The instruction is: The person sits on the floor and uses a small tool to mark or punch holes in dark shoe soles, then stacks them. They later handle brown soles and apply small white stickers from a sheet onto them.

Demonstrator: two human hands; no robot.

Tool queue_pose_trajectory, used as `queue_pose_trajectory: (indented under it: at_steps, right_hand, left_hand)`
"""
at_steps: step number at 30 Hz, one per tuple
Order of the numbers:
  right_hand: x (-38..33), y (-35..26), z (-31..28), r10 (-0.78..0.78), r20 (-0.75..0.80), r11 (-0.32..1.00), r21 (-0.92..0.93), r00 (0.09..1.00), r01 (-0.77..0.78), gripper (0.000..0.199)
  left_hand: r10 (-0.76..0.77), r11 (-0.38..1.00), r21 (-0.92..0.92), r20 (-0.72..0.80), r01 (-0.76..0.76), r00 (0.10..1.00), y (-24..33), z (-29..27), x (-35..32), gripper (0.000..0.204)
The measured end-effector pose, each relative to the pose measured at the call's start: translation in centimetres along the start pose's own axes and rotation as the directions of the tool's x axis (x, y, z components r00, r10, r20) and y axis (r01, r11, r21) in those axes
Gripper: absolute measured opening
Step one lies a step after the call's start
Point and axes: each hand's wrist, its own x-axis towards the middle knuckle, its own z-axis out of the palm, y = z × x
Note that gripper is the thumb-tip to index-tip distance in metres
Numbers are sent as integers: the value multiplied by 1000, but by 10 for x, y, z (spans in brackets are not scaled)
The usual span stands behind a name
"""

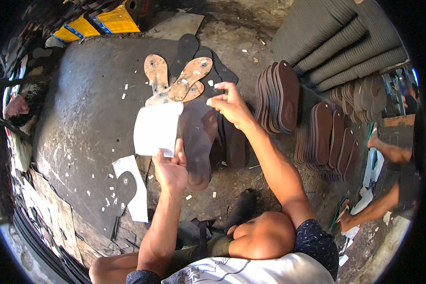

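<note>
A white paper sheet (157,128) rests in my left hand (171,171), the thumb and fingers at its lower edge. Ahead and to the right, my right hand (232,108) hangs with bent fingers, thumb and index tip apart. Beside that index tip is a small white piece (210,83); whether it touches the finger I cannot tell. Partly behind the sheet stands a row of brown shoe soles (199,142) under a clear, shiny cover. Beyond lie tan sole-shaped pieces (190,78) with small white bits on them, overlapping black soles (188,49).
Stacked brown soles (288,97) and more stacks (321,135) stand at the right, below ribbed dark sheets (336,38). A white strip (136,189) and a single black sole (126,188) lie at the left. Another person's legs (390,151) are at far right.
</note>
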Motion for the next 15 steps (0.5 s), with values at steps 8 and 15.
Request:
queue_pose_trajectory:
  at_steps: [8, 15]
  right_hand:
    - [3, 29, 4, -277, 20, 806, -540, 961, 243, 63]
    - [19, 9, 4, 52, 82, 989, -139, 995, -40, 65]
  left_hand:
    - [-27, 1000, 14, -9, 27, 1000, -20, 3, -15, 58]
    - [14, 999, 45, 11, -15, 1000, -13, 6, -19, 49]
